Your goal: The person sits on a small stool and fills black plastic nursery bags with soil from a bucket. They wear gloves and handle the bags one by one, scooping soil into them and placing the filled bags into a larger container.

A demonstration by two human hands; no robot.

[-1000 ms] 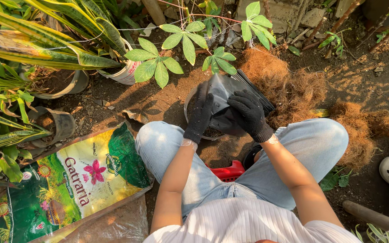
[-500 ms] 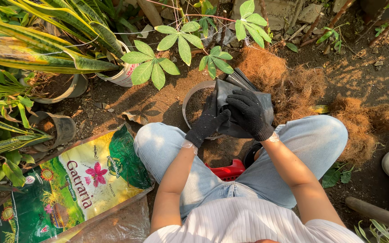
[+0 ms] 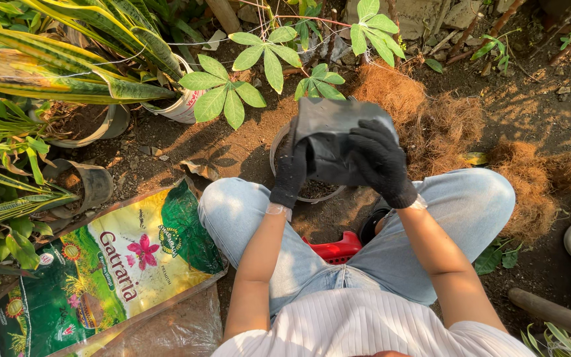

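Gloved hands on a soft black grow bag

The left hand [image 3: 290, 173] and right hand [image 3: 380, 160], fingers pinching, grip the crumpled plastic bag [image 3: 330, 135] over a round pot [image 3: 312, 190].

Black knit gloves on left hand [image 3: 290, 173] and right hand [image 3: 381, 160]; light jeans, seemingly ribbed white top.

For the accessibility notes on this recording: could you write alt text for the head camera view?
A seated person's left hand and right hand, both in black gloves, hold up a black plastic grow bag over a round pot of soil between their knees. A printed green and yellow soil bag lies at the left, coconut fibre at the right, leafy potted plants behind.
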